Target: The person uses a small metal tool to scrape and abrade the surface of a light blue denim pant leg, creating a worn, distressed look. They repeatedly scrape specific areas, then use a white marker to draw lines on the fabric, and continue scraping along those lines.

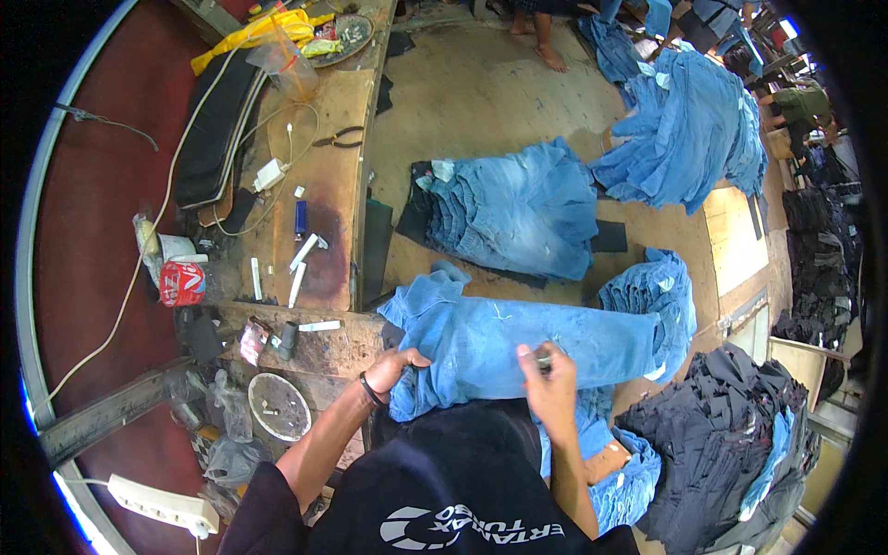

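Note:
A light blue pair of jeans (555, 338) lies stretched from left to right in front of me, with faded and scuffed patches along the leg. My left hand (395, 375), a dark band on its wrist, grips the bunched denim at the left end, thumb on top. Over the near edge of the leg, my right hand (552, 384) is closed around a small dark object (544, 359) with a lighter end. Blur and the fingers hide most of it, so its kind is unclear. Whether it touches the denim cannot be told.
Folded jeans (518, 208) are stacked beyond, with a larger denim heap (684, 129) at far right. Black garments (712, 435) pile up at near right. The wooden bench (333, 194) on the left bears pliers (339, 138), a charger (270, 174) and white sticks. Other people stand farther back.

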Available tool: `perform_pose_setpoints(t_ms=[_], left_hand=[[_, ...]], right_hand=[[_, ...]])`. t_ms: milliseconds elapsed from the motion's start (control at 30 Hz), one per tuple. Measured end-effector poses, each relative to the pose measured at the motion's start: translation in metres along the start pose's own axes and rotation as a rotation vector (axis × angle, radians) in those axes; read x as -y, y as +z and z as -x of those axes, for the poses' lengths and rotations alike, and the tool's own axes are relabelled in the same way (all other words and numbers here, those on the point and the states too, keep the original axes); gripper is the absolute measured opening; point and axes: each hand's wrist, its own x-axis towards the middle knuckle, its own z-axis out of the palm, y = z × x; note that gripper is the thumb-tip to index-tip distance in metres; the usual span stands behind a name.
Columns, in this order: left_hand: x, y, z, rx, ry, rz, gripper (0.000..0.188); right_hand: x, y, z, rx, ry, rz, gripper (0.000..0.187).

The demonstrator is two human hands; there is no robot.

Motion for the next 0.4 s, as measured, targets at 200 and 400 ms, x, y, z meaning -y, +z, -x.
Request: perform_pose_setpoints(t_ms=[200,400], left_hand=[[-0.007,0.019,0.002,0.238,0.145,-0.160,0.062],[-0.057,0.009,0.018,0.011,0.219,-0.838,0.085]], right_hand=[[0.008,0.068,0.020,0.051,0.291,0.095,0.044],[-0.026,0.073,0.014,-0.001,0.204,-0.153,0.038]])
